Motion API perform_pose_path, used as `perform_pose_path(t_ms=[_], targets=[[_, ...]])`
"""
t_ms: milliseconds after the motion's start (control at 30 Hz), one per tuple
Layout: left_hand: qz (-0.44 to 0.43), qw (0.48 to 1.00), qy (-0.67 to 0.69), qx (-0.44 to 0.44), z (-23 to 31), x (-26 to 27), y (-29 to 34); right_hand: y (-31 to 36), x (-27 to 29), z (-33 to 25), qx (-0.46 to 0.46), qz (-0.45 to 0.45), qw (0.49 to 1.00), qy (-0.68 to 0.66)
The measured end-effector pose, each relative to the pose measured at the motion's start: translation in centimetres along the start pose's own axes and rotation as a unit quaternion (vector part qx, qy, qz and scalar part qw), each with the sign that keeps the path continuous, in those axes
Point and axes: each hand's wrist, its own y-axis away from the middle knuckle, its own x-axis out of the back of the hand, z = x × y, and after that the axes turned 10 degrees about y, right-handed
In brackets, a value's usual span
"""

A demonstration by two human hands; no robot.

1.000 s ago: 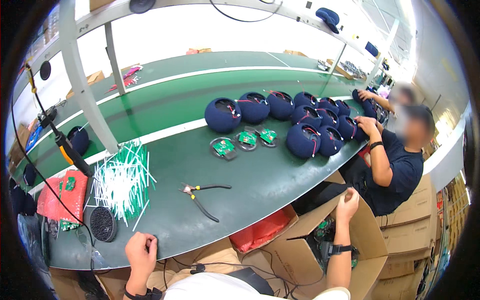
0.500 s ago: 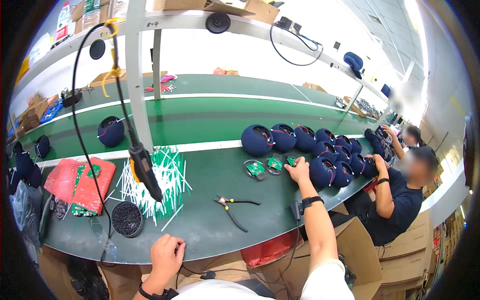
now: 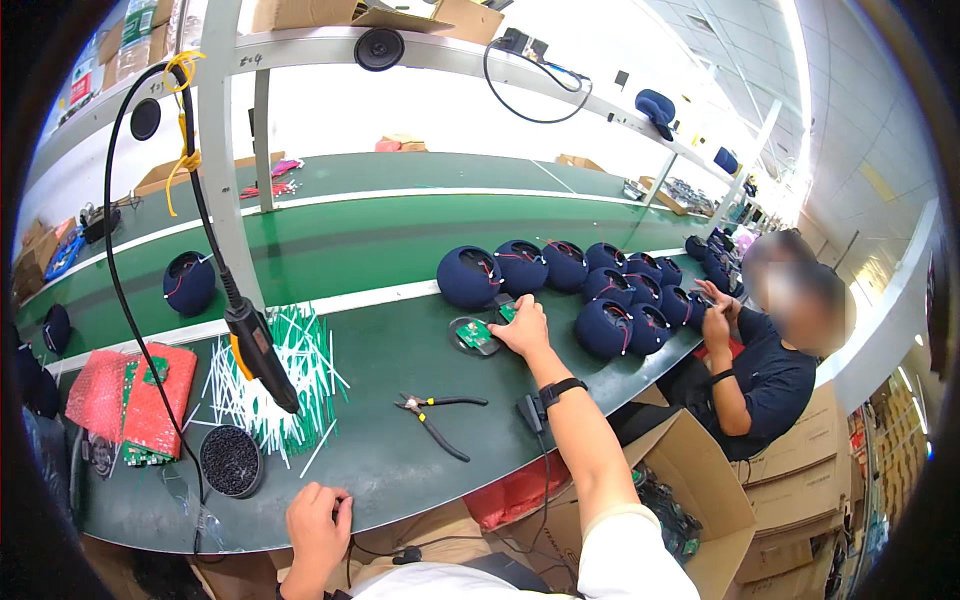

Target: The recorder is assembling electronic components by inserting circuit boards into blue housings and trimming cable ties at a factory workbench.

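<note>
My right hand (image 3: 524,328) reaches over the bench, fingers pinched on a small green circuit board (image 3: 508,312). Just left of it, another green circuit board (image 3: 474,335) lies on a round, clear-looking disc (image 3: 461,343). Several navy ball-shaped shells (image 3: 468,277) with red wires and open tops stand behind and to the right of this hand. At the bench's front edge rests my left hand (image 3: 318,524), its fingers curled with nothing visible in them. Pliers (image 3: 437,418) with black and yellow handles lie spread between the two hands.
A pile of white and green strips (image 3: 285,375) lies left, beside a round tub of black pieces (image 3: 231,460). Above hangs a corded black tool (image 3: 258,350). Red bubble wrap (image 3: 160,400) with boards sits farther left. A co-worker (image 3: 770,370) sits right, near an open carton (image 3: 690,480).
My right hand has moved left, away from the nearest shells and toward the discs. The view has turned slightly right. My left hand stays at the bench edge. The co-worker's hands have come together.
</note>
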Motion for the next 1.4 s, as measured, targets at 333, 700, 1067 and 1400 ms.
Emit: perform_pose_path(t_ms=[333,700,1067,1400], targets=[[-0.012,1.0,0.007,-0.022,0.0,0.0,0.0,4.4,1.8,-4.4,0.03,0.1,0.988,-0.113],[0.004,1.0,-0.008,-0.017,0.3,-0.3,0.0,6.4,1.8,-7.0,0.04,-0.019,0.999,-0.023],[0.006,0.999,-0.025,-0.024,0.5,-0.4,-0.1,6.7,2.6,-5.9,0.039,0.013,0.995,-0.088],[0.015,0.999,-0.028,-0.029,0.5,-0.3,-0.1,5.7,0.0,-6.4,0.182,0.046,0.979,-0.079]])
